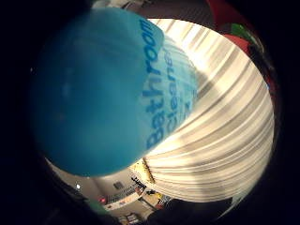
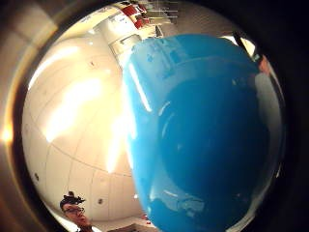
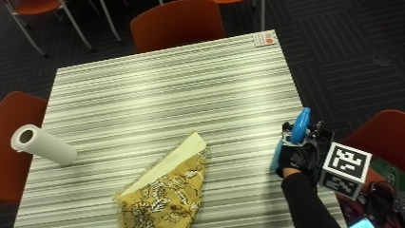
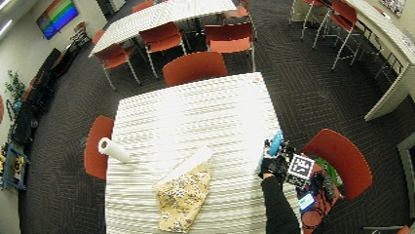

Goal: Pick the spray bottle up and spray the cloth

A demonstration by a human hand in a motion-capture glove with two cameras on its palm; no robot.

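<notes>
While the blue spray bottle [image 3: 296,135] sits at the right edge of the striped table [image 3: 171,95], the gloved right hand [image 3: 296,159] has its fingers curled round the bottle's body. Both palm views are largely filled by the bottle. The folded yellow patterned cloth [image 3: 166,190] lies well apart toward the near side, and a paper towel roll [image 3: 42,144] lies at the far left edge.

glossy plastic spray bottle [image 3: 297,133], woven cloth [image 3: 166,191]

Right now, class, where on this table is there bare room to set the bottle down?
Bare striped table runs from the cloth to the far edge, and between cloth and hand. Crowded only around the paper roll and cloth.
</notes>
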